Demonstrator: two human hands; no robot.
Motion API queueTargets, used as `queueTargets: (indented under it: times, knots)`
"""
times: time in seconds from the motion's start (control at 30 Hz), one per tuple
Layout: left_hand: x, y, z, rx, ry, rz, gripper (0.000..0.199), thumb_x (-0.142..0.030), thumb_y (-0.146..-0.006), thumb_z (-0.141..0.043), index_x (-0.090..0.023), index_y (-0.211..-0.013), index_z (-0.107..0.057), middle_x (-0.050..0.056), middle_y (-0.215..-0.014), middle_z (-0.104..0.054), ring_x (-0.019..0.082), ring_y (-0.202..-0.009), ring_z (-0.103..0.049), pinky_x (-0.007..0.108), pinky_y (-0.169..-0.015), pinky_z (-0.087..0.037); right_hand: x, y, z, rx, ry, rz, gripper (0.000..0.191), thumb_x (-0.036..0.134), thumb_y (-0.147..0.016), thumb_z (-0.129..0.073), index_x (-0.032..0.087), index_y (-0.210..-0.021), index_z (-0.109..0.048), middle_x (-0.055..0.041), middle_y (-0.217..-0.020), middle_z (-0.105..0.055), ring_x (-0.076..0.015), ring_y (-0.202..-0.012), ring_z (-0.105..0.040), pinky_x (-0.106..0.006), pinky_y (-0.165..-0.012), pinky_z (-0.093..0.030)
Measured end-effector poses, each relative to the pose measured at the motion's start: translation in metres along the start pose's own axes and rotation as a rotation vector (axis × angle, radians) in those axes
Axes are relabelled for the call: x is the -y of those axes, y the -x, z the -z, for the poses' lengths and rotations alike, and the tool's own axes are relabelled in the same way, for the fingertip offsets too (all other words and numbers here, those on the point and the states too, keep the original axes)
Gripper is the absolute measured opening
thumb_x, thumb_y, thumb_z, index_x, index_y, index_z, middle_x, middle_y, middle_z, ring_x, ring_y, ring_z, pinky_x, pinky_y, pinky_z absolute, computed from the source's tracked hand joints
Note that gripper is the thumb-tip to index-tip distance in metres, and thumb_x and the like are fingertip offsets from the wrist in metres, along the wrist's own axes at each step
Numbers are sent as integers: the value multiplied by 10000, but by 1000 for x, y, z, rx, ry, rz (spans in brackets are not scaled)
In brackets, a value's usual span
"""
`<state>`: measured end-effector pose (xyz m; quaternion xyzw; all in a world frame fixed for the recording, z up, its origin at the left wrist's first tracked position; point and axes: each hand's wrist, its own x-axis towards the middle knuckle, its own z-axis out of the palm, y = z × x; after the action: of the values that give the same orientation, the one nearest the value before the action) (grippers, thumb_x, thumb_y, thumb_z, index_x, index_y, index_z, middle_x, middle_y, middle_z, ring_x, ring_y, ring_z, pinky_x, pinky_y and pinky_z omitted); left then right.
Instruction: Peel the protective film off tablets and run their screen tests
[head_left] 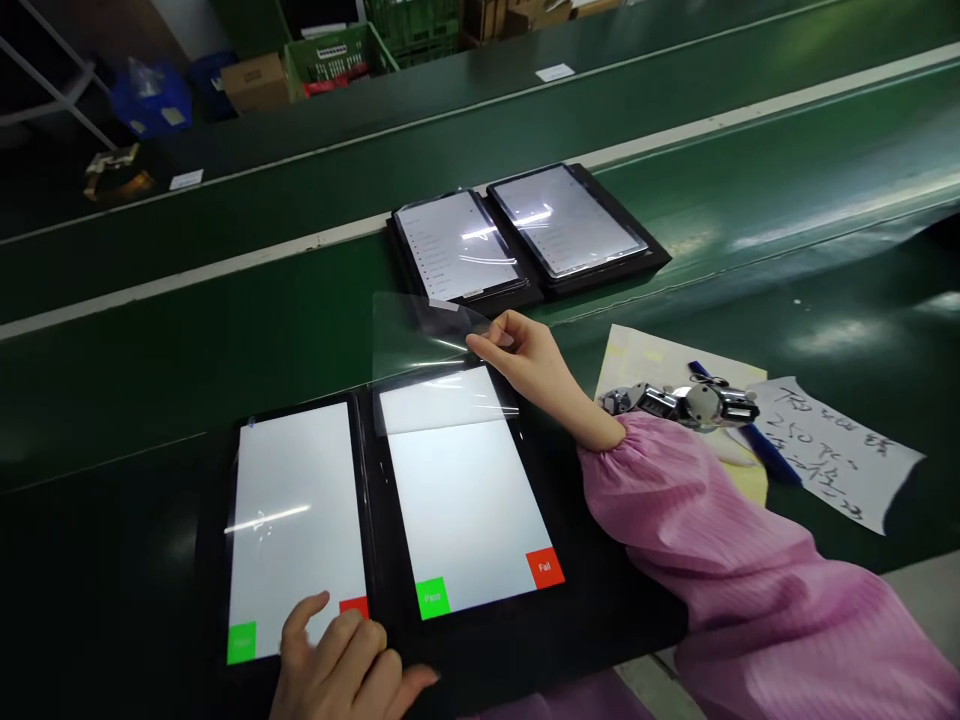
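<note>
My right hand (534,362) pinches the edge of a clear plastic film (416,335) between thumb and fingers. The film is raised over the upper end of the right tablet (469,500), whose lit white screen shows a green "Pass" box and a red "Fail" box. Beside it lies the left tablet (294,530), also lit white, with light streaks reflected on its screen. At that tablet's lower right corner is my left hand (337,668), fingers partly bent, thumb stretched out, with nothing in it. It partly covers the red box; whether a finger touches the glass I cannot tell.
Two more lit tablets (459,245) in black holders lie farther back on the green conveyor (300,330). Right of my arm are a yellow sheet (622,355), a blue pen (772,455) and a handwritten note (847,450). Crates, including a green one (341,60), stand behind.
</note>
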<state>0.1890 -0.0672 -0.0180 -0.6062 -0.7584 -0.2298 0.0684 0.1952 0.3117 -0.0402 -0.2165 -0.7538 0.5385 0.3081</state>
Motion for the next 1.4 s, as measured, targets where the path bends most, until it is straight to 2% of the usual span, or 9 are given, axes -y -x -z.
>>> queueTargets:
  times: [0.2,0.33,0.47,0.73,1.1,1.23,1.3,1.37,1.4]
  knots:
    - [-7,3,-3,-12,-108,13,352,-223,-960,-781,-200,-700,-544,-29,-685,-594,162,-711,-550,483,-1023,-353,-7,19,-4,-63,-140,-82,439,527,-850,-809,250,-733,-490,43,-672,-515,-146,-663,-555,-300,-637,-436]
    - [-11,-3,0,-34,-108,48,364,-245,-997,-741,-201,-697,-541,-36,-675,-584,153,-691,-535,470,-1001,-356,-15,23,-12,-108,-213,-94,459,527,-815,-834,259,-750,-468,15,-755,-618,-203,-817,-711,-329,-729,-530]
    - [-13,-7,3,22,-87,73,366,-255,-1015,-716,-201,-696,-545,-36,-683,-579,159,-695,-538,472,-984,-360,-18,26,-16,-127,-249,-75,437,496,-788,-865,262,-758,-497,-2,-802,-679,-214,-880,-737,-352,-807,-564]
    - [-9,-12,5,-7,-80,64,387,-327,-979,-776,-200,-686,-556,-43,-668,-556,162,-702,-556,478,-991,-365,-15,22,-10,-99,-245,-46,438,533,-802,-884,270,-784,-534,4,-760,-719,-225,-782,-743,-354,-689,-540]
    - [-19,-15,-2,-5,-88,122,392,-310,-999,-746,-211,-682,-538,-31,-677,-571,178,-703,-538,514,-1014,-324,-10,18,-9,-37,-210,-57,488,665,-838,-822,262,-779,-554,-20,-760,-746,-231,-768,-745,-343,-649,-509]
    - [13,-38,19,95,-13,82,447,-477,-987,-742,-223,-679,-541,-36,-678,-586,190,-685,-576,522,-1015,-347,-13,19,-11,-62,-213,-40,488,659,-844,-818,263,-790,-539,-7,-762,-721,-221,-805,-746,-354,-712,-537]
    - [48,-64,33,87,-76,57,412,-536,-968,-742,-241,-714,-607,-24,-700,-627,212,-714,-604,537,-1016,-383,-14,19,-12,-75,-209,-25,480,656,-858,-806,267,-804,-531,-5,-784,-728,-217,-818,-746,-364,-741,-547]
    - [87,-96,42,83,-214,150,344,-556,-1008,-652,-261,-840,-713,13,-813,-705,269,-856,-656,593,-1051,-395,-15,19,-13,-82,-203,-10,466,641,-870,-799,271,-809,-522,-4,-798,-735,-214,-816,-744,-371,-749,-547]
    - [105,-112,45,140,-257,230,372,-575,-1037,-572,-259,-983,-760,40,-965,-749,315,-1001,-677,631,-1081,-388,-15,19,-13,-84,-203,-4,454,626,-876,-798,271,-811,-521,-4,-801,-738,-213,-812,-743,-372,-746,-544]
